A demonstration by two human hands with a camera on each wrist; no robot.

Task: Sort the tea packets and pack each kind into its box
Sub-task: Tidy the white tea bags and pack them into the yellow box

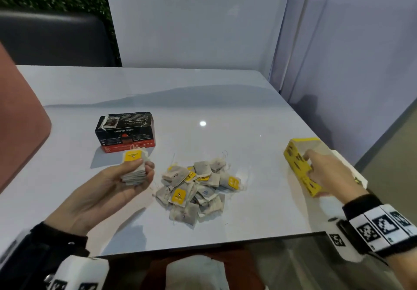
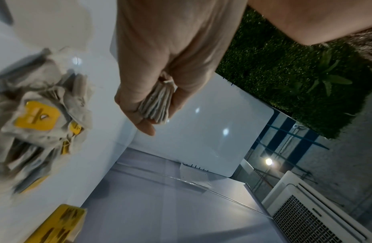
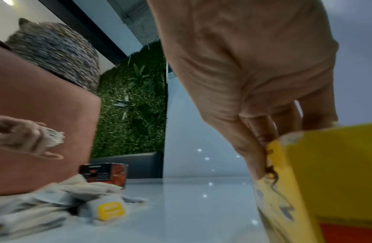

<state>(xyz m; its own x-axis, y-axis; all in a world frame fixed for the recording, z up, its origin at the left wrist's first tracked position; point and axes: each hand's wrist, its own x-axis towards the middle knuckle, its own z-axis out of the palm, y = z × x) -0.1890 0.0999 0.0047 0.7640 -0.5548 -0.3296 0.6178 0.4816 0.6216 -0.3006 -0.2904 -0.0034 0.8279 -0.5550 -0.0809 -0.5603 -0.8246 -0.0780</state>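
Observation:
My left hand point(image 1: 126, 181) is raised above the table and grips a stack of tea packets point(image 1: 135, 169) with a yellow tag on top; the stack point(image 2: 157, 105) shows edge-on between fingers and thumb in the left wrist view. A loose pile of tea packets point(image 1: 198, 188), some with yellow tags, lies mid-table. My right hand point(image 1: 325, 172) grips the open yellow box point(image 1: 300, 165) at the right edge, thumb on its near side, fingers over the rim point(image 3: 284, 136). A black and red box point(image 1: 125, 131) stands at the back left, closed.
The white glossy table point(image 1: 203, 100) has bare room behind the pile. A pink chair back point(image 1: 20, 118) stands at the left edge. White panels wall off the back and right. The table's near edge runs just below the pile.

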